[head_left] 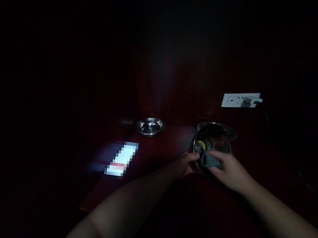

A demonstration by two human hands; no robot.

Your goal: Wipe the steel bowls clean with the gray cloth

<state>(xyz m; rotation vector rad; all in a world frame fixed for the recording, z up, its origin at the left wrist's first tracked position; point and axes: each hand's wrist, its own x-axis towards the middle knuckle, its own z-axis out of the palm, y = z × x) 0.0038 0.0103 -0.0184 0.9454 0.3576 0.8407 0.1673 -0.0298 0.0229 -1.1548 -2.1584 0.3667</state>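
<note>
A shiny metal bowl (219, 140) is tilted on its side, its opening turned toward the left. My left hand (186, 164) grips its lower left rim, thumb over the edge and the other fingers mostly hidden beneath. Pinched in my right hand (229, 170) is a grey cloth (209, 160), which lies against the bowl at its opening. A yellow patch shows inside the bowl just above the cloth. Behind the bowl, partly covered by it, a round metal dish (232, 133) rests on the table.
Another shallow metal dish (150, 127) stands left of the bowl on the dark red table (170, 143). A bright, pixelated screen (122, 160) lies near the table's left edge. At the back right, a white socket panel (238, 100) holds a plug with a cable. Surroundings are very dark.
</note>
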